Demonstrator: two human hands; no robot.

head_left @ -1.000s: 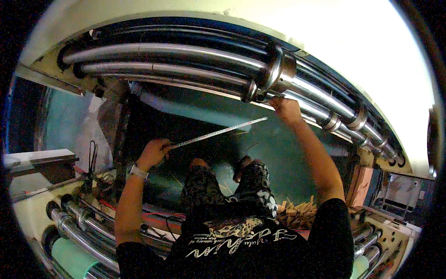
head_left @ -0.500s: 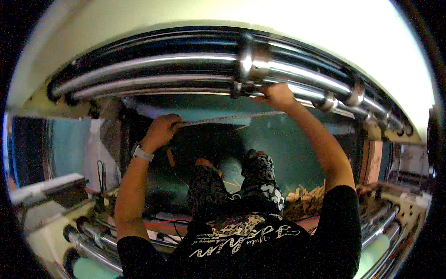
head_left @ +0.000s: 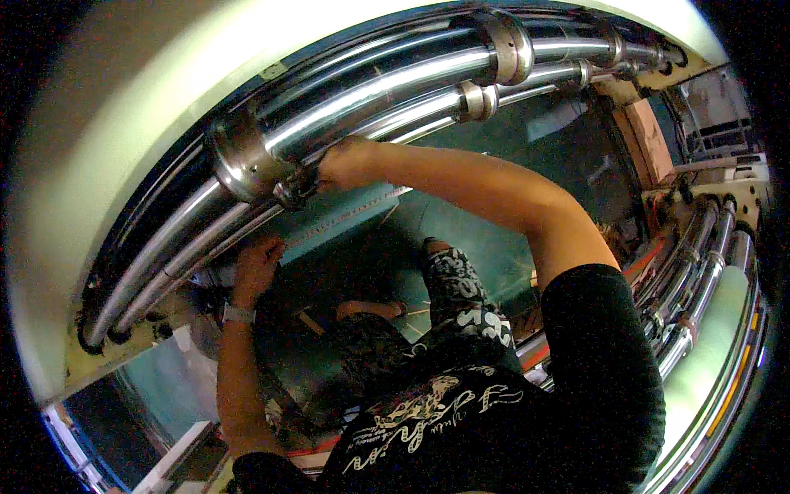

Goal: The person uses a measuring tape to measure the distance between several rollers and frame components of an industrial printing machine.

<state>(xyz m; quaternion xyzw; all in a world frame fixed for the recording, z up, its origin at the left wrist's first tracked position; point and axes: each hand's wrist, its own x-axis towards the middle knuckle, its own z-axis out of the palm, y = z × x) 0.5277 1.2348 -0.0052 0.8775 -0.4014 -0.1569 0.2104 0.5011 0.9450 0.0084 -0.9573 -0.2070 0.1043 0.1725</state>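
My right hand [head_left: 352,165] is closed at the lower edge of a thick shiny metal collar [head_left: 239,160], which sits around a long steel shaft. Its fingertips are partly hidden against the collar's lower fitting. Below and to the left, my left hand [head_left: 262,262], with a watch on the wrist, is closed at the near-left end of a pale measuring tape [head_left: 337,221]. The marked strip slants up to the right and passes below my right forearm. Motion and dim light blur the left fingers.
More collars [head_left: 479,100] ride on the parallel shafts [head_left: 411,78] to the upper right. A cream machine cover [head_left: 123,107] curves over them. Behind me on the right run further rollers, one pale green [head_left: 708,329]. Thin wood-coloured strips [head_left: 420,313] lie near my feet.
The collar has slid left along its shaft, with my right hand moving alongside it. The view has turned, and my left hand now appears lower and further left, with the tape more slanted.
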